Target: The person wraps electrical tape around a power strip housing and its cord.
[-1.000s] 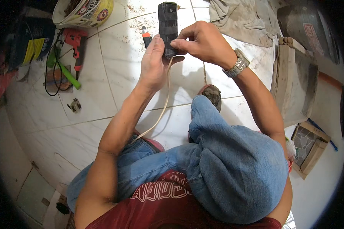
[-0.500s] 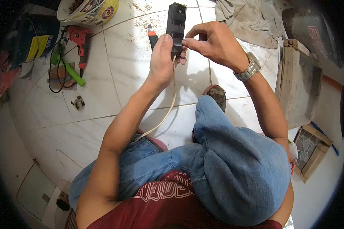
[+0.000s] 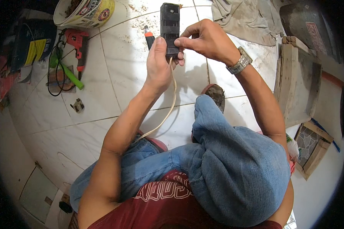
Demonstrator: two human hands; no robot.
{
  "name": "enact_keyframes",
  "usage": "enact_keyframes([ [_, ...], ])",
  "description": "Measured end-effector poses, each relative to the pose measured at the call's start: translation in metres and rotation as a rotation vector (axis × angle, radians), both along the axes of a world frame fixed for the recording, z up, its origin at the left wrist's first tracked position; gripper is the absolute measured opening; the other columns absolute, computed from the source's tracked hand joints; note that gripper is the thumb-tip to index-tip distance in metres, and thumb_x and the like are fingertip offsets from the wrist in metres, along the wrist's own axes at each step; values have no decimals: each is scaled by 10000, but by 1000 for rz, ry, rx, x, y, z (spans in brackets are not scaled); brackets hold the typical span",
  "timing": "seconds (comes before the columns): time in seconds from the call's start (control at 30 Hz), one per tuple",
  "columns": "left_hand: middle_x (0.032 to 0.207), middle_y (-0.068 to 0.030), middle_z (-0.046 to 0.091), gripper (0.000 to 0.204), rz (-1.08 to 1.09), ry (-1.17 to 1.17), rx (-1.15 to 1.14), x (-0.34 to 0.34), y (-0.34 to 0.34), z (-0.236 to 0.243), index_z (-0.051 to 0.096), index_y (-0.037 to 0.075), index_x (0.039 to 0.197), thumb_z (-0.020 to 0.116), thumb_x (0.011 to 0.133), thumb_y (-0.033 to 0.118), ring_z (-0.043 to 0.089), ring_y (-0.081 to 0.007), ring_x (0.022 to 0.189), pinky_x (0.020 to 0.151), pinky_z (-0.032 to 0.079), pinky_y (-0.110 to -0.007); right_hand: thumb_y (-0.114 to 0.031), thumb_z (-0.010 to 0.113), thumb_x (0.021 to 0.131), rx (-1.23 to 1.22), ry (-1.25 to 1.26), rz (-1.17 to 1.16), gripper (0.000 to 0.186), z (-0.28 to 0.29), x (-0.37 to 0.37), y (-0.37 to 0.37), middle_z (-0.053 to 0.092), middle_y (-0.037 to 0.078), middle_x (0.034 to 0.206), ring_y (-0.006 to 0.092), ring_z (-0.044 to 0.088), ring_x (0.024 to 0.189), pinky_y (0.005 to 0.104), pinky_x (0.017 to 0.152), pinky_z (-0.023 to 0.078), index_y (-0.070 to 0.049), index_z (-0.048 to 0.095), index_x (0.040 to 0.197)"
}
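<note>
My left hand [image 3: 159,63] is closed around the lower end of a black power strip housing [image 3: 169,21], which stands lengthwise with its recessed side toward me. A pale cord [image 3: 173,95] runs from the housing's lower end down toward my left leg. My right hand [image 3: 206,42] is pinched, thumb and forefinger at the housing's right edge near the left thumb; whatever lies between those fingertips is too small to make out. Beside my left hand shows a black and orange tool [image 3: 149,37] with a metal tip. Its lower end is hidden, so I cannot tell whether the hand holds it.
On the tiled floor to the left lie a red power drill [image 3: 77,47], a green-handled tool [image 3: 72,76] and a small metal piece [image 3: 78,105]. A bucket [image 3: 84,13] stands at the far left. A cloth [image 3: 242,19] and wooden frames [image 3: 288,80] are at right.
The housing has turned slightly to face me more and shifted a little left. My right thumb and forefinger have moved with it, staying against its right edge.
</note>
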State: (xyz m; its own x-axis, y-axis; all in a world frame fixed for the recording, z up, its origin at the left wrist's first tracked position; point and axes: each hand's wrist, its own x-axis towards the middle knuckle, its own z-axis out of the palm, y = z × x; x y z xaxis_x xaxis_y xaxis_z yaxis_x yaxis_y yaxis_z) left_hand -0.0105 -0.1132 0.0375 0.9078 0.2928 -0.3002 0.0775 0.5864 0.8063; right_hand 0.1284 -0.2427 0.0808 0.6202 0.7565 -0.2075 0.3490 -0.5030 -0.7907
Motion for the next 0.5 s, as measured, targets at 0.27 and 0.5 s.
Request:
enact_keyframes([
  [0.27, 943, -97, 608, 459, -27, -26, -127, 1, 6, 4, 543, 19, 1166, 344, 1131, 431, 603, -158, 790, 676, 532, -315, -347, 773, 835, 33, 39, -11, 344, 2, -3, 8, 673, 129, 588, 229, 663, 534, 348, 563, 523, -5, 803, 856],
  [0.5, 831, -30, 592, 312, -67, 32, 0, 3, 17, -8, 553, 70, 1124, 485, 1110, 373, 541, -96, 656, 588, 470, -255, -300, 676, 972, 105, 16, 59, 358, 6, -4, 12, 651, 50, 632, 89, 529, 563, 295, 538, 429, 38, 753, 882],
])
